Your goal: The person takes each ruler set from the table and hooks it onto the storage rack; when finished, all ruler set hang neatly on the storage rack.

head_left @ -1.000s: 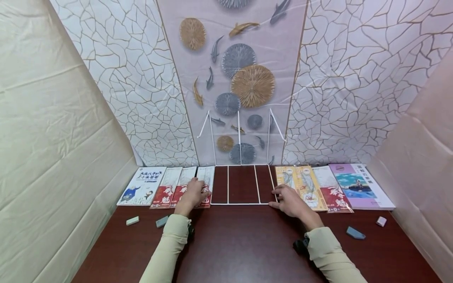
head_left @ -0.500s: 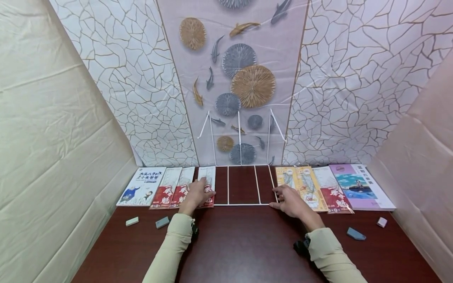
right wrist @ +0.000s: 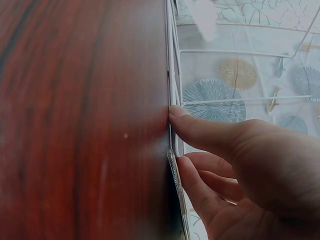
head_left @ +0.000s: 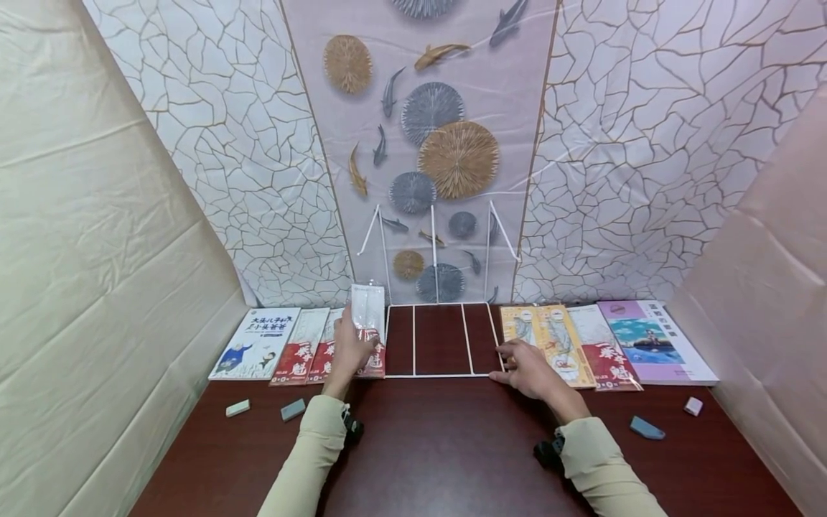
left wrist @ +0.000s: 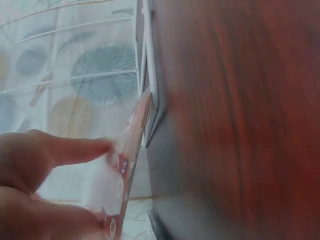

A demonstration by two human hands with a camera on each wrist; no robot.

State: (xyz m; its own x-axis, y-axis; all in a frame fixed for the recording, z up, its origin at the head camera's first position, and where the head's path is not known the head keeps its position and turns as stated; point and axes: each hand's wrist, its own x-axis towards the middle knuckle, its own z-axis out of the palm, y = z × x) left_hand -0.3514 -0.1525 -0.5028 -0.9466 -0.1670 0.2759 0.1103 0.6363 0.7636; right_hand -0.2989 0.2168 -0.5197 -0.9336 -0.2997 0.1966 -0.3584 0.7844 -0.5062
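Head view: we are seeing a dark wooden table (head_left: pixel 439 459) with a white wire rack (head_left: pixel 439 337) standing at its far edge, against a patterned backdrop (head_left: pixel 446 143). The left hand (head_left: pixel 349 353) is gripping a thin red-and-white booklet (head_left: pixel 370 323) between thumb and fingers and is tilting its far end up off the table, just beside the rack's left edge. Left of it, two matching booklets (head_left: pixel 304 348) and a blue-titled book (head_left: pixel 255 345) are lying flat in a row. The right hand (head_left: pixel 530 368) is resting with relaxed, extended fingers against the rack's near right corner, holding nothing. Beside it we are finding a yellow booklet (head_left: pixel 549 337), another red-and-white booklet (head_left: pixel 604 348) and a pink-covered book (head_left: pixel 652 341). Small erasers (head_left: pixel 292 410) are sitting on the table nearer the person. In the left wrist view, the fingers (left wrist: pixel 75 150) are pinching the booklet edge-on next to the rack wires.
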